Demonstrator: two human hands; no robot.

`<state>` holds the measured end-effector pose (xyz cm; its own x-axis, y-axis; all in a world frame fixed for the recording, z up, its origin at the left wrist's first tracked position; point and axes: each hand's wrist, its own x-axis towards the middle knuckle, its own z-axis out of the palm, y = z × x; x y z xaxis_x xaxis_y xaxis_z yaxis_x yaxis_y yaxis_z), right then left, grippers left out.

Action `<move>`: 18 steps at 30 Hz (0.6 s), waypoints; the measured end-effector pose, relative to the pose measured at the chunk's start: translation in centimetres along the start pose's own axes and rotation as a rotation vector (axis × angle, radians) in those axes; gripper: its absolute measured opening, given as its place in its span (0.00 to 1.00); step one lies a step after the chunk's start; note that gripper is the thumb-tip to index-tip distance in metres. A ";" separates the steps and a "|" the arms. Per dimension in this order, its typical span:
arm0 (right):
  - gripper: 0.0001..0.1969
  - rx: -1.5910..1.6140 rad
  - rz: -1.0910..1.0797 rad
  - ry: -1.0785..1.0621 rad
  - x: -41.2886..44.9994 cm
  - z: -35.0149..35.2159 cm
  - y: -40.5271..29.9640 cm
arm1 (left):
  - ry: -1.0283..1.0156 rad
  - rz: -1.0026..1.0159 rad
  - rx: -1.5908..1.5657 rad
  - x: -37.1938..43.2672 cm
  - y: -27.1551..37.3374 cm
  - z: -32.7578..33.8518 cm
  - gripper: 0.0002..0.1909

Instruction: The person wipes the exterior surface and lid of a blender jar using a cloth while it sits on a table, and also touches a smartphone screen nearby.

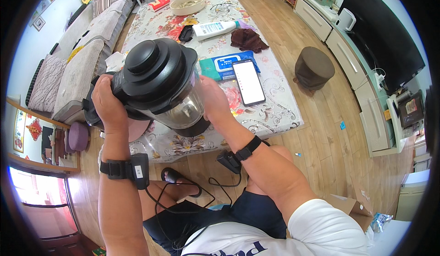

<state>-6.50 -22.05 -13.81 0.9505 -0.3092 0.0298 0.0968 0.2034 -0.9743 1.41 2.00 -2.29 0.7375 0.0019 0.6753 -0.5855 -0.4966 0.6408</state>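
Note:
Before me, over the near end of the table, is a blender jug [178, 106] with clear walls, a black lid [154, 70] and a dark base. My left hand [108, 101] is wrapped around the black handle on its left side. Against the jug's right wall rests my right hand [215, 99], its fingers partly hidden behind the jug. A metallic part shows through the clear wall. To the left, partly covered by my left hand and the jug, is a black appliance [91, 113]. A pink round thing [137, 130] lies partly hidden under the jug.
On the flowered tablecloth [275, 110] lie a phone [249, 82], a wipes pack [210, 68], a brown cloth [248, 39], a white bottle [215, 29] and a cream basin [187, 10]. A covered stool [314, 67] stands right. Cables [165, 201] hang from my wrist devices.

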 end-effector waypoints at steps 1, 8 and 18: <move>0.23 0.000 0.007 0.000 0.0 0.0 0.0 | 0.007 0.026 0.033 0.0 0.0 0.0 0.18; 0.23 -0.037 -0.012 0.012 0.3 0.0 0.4 | 0.003 -0.013 -0.027 0.1 0.0 0.1 0.18; 0.23 -0.036 0.009 0.003 0.2 0.0 0.0 | -0.016 -0.013 -0.047 0.2 -0.1 0.0 0.19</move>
<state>-6.35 -22.11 -13.77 0.9504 -0.3103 0.0205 0.0776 0.1726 -0.9819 1.63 2.03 -2.27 0.7505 -0.0058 0.6608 -0.5903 -0.4556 0.6663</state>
